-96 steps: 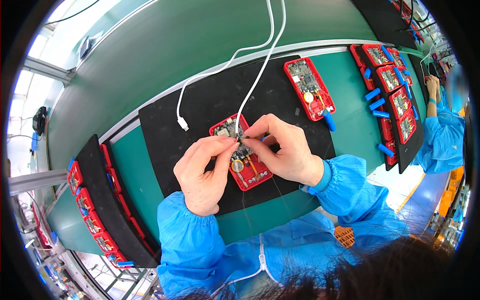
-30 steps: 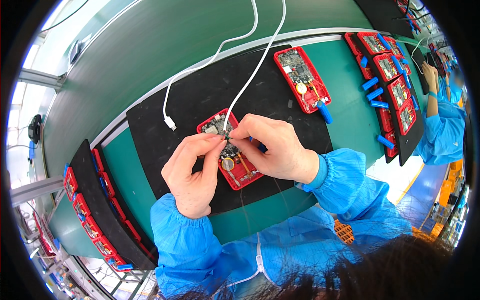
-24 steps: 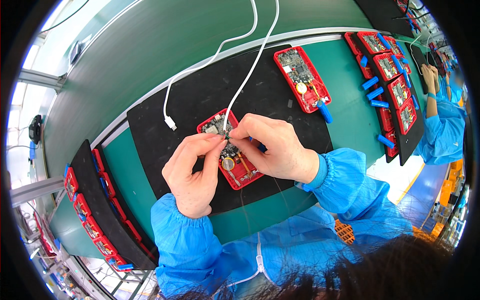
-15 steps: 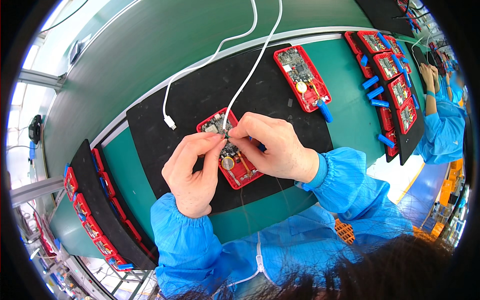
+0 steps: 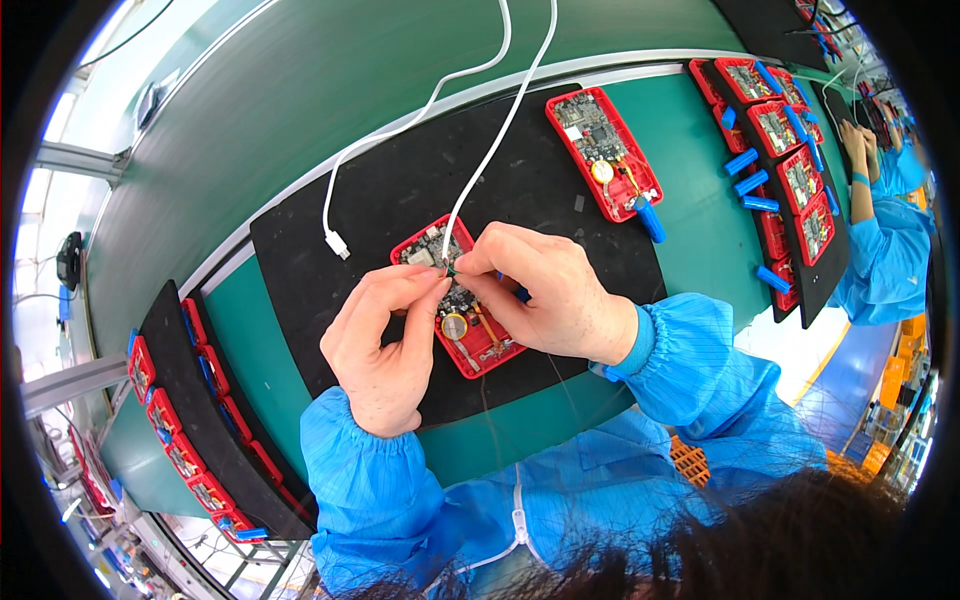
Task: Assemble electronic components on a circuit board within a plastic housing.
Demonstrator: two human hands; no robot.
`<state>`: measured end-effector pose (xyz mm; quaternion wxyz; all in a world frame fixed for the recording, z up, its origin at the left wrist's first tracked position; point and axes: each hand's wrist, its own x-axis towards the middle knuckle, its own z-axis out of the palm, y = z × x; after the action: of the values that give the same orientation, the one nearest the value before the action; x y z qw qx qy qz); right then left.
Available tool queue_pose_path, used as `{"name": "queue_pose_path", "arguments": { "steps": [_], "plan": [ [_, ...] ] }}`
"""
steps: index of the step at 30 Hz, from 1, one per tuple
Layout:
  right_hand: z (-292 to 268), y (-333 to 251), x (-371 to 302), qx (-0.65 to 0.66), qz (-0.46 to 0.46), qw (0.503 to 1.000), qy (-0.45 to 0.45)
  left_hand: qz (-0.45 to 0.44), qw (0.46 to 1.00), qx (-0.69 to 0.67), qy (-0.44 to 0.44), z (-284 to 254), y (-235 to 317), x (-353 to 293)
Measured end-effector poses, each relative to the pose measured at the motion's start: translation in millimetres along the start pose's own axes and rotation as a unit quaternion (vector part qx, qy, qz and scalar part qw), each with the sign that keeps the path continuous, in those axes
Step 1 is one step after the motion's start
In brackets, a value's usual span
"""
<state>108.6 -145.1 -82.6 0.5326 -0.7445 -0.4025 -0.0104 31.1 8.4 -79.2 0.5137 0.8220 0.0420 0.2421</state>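
Observation:
My left hand [image 5: 383, 335] is closed in a pinch of thumb and forefinger. Opposite it, my right hand [image 5: 545, 290] pinches too, the fingertips almost meeting. Whatever sits between them is tiny, perhaps thin wire ends, and mostly hidden. A white cable [image 5: 462, 195] runs down to this spot, and its end disappears at the fingertips. Beneath both hands lies a red plastic housing [image 5: 470, 362] with a grey circuit board [image 5: 428, 248] and a round yellow-rimmed coin cell [image 5: 454, 327]; the hands cover its middle. It rests on a black mat [image 5: 300, 265].
Another red housing [image 5: 637, 180] with a board and a blue cylindrical battery [image 5: 650, 220] lies at the mat's far right. A loose white plug [image 5: 337, 244] hangs over the mat. Racks of red housings stand left [image 5: 172, 445] and right [image 5: 800, 185]. A co-worker's blue sleeve [image 5: 885, 255] shows at far right.
Almost nothing differs. The view has shifted very slightly; both hands keep the same pinch over the red housing.

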Motion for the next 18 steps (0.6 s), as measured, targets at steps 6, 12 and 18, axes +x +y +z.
{"name": "queue_pose_path", "arguments": {
  "steps": [6,12,18],
  "plan": [
    [0.6,2.2,-0.6,0.001,0.004,1.000,-0.001,0.000,1.000,0.001,-0.003,0.6,-0.3,0.3],
    [-1.2,1.9,-1.5,-0.019,-0.014,1.000,-0.012,0.023,1.000,0.006,-0.004,1.5,1.3,1.6],
    [-4.5,1.1,-3.3,-0.058,-0.052,0.997,-0.022,0.048,0.998,0.024,-0.022,-0.5,2.8,4.1]
  ]
}}
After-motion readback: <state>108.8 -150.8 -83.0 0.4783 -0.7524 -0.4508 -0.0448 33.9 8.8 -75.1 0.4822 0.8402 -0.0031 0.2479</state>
